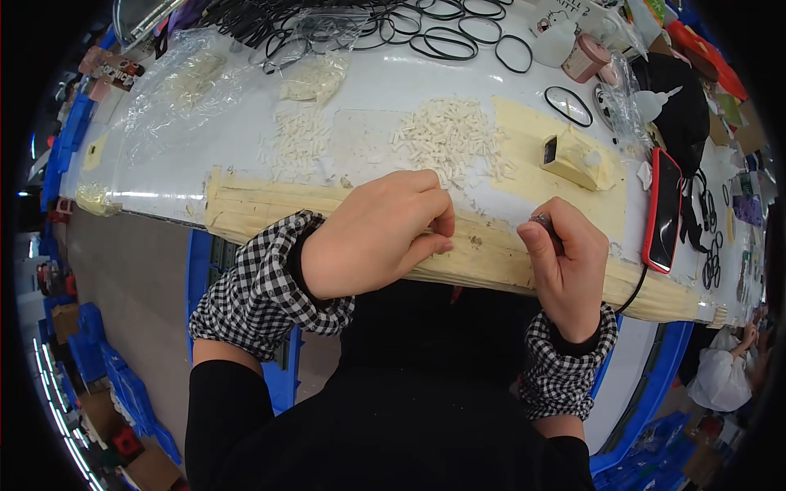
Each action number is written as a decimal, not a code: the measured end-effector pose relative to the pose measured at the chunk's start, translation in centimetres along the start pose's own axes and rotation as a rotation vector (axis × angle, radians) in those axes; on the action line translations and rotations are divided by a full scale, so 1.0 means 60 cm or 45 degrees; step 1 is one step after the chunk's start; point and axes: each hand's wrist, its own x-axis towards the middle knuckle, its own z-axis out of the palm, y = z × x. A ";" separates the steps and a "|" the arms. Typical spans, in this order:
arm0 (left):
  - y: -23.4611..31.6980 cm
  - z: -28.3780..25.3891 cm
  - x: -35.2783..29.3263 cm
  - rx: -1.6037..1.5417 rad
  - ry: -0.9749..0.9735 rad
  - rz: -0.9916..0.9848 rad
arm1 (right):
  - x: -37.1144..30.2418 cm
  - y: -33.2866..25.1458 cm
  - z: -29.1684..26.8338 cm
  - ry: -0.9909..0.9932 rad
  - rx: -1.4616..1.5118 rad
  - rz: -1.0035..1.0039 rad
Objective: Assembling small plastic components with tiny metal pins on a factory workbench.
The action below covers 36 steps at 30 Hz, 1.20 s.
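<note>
My left hand (381, 233) is over the tape-covered front edge (278, 200) of the white table, fingers curled and thumb drawn toward the index finger. Whatever it may pinch is too small or hidden to make out. To its right, my right hand (573, 266) is closed with the thumb raised against the curled fingers. A small dark, speckled thing (544, 221) shows at the top of that grip; its kind is unclear. Just beyond the hands lies a heap of short white tube-like pieces (450, 135), with a thinner scatter of similar pieces (299, 139) to the left.
Several black elastic loops (446, 45) lie at the back. Clear plastic bags (184, 90) rest at the left. On the right are a yellow tape-covered block (581, 164), a red-edged phone (663, 211) with a cable, a pink cup (586, 59) and a squeeze bottle (651, 105).
</note>
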 end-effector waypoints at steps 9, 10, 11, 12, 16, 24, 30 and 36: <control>-0.005 -0.006 0.010 -1.406 0.186 -0.456 | 0.008 -0.016 0.009 -0.110 -0.036 -0.140; -0.006 -0.006 0.010 -1.458 0.202 -0.480 | 0.010 -0.017 0.013 -0.112 -0.033 -0.151; -0.007 -0.006 0.010 -1.511 0.219 -0.504 | 0.014 -0.018 0.018 -0.114 -0.029 -0.162; -0.011 -0.008 0.009 -1.534 0.199 -0.486 | 0.019 -0.021 0.022 -0.100 -0.040 -0.177; -0.013 -0.004 0.011 -1.484 0.232 -0.388 | 0.035 -0.022 0.031 -0.059 -0.139 -0.292; -0.015 0.002 0.006 -1.334 0.314 -0.262 | 0.047 -0.025 0.034 -0.139 -0.172 -0.285; -0.015 0.002 0.006 -1.315 0.314 -0.246 | 0.050 -0.026 0.036 -0.145 -0.165 -0.280; -0.014 0.002 0.005 -1.315 0.322 -0.259 | 0.049 -0.026 0.034 -0.169 -0.202 -0.279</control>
